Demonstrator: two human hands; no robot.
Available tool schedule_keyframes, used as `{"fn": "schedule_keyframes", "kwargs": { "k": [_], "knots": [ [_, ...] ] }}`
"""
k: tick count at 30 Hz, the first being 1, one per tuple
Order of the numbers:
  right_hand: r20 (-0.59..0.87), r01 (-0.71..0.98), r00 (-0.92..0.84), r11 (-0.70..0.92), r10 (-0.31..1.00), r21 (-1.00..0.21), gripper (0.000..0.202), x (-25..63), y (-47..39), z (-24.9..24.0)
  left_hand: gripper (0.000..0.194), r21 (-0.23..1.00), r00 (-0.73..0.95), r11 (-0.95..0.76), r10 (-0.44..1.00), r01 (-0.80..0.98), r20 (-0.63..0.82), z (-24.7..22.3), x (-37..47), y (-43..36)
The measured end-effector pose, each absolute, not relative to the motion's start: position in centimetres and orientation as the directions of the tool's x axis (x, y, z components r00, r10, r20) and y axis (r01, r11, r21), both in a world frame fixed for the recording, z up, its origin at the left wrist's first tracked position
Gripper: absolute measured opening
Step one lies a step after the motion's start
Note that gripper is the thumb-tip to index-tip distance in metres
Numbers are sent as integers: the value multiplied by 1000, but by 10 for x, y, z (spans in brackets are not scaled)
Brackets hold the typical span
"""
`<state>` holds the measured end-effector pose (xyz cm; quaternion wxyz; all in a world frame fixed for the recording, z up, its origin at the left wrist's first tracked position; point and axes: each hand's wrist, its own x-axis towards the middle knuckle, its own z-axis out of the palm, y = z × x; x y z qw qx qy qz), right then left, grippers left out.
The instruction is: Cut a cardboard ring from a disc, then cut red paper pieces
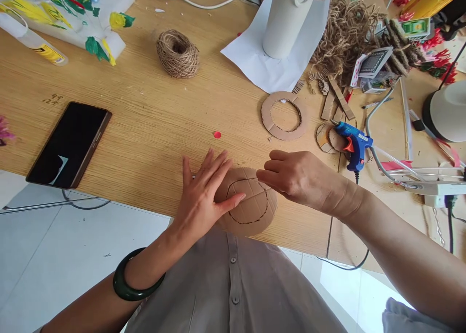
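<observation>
A round cardboard disc [249, 214] lies at the table's front edge, with a smaller circle marked or cut inside its rim. Spread fingers of my left hand [206, 194] rest on the disc's left side, the thumb reaching into the circle. My right hand [291, 175] is closed at the disc's upper right, fingertips pinched near the circle's line; whatever they hold is hidden. Behind it lies a cardboard ring [267, 110]. A blue glue gun [358, 141] rests to the right, beside small cardboard pieces [323, 138].
A phone [69, 143] lies at the left, a twine ball [178, 54] farther back. A white bottle [287, 22] stands on paper [243, 54]. Twine scraps [338, 37], cords and a power strip [429, 188] crowd the right. A glue bottle [40, 44] is at upper left.
</observation>
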<state>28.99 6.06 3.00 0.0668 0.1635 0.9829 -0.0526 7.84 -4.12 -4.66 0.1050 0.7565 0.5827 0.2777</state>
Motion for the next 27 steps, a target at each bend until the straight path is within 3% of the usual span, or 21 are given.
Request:
{"fn": "schedule_keyframes", "kwargs": {
  "k": [4, 13, 19, 27],
  "knots": [
    [-185, 329, -933, 940, 309, -94, 25, 281, 67, 28, 78, 449, 175, -301, 938, 842, 300, -46, 80, -43],
    [-175, 245, -959, 963, 224, -111, 31, 285, 71, 44, 58, 454, 142, -243, 959, 857, 246, -60, 84, -41],
    [-34, 358, -933, 933, 357, -23, 28, 307, 66, 47, 58, 467, 145, -245, 960, 850, 240, -57, 85, -41],
    [25, 409, -910, 907, 413, -104, 28, 308, 48, 23, 56, 462, 146, -242, 961, 853, 233, -57, 85, -40]
  ]
}}
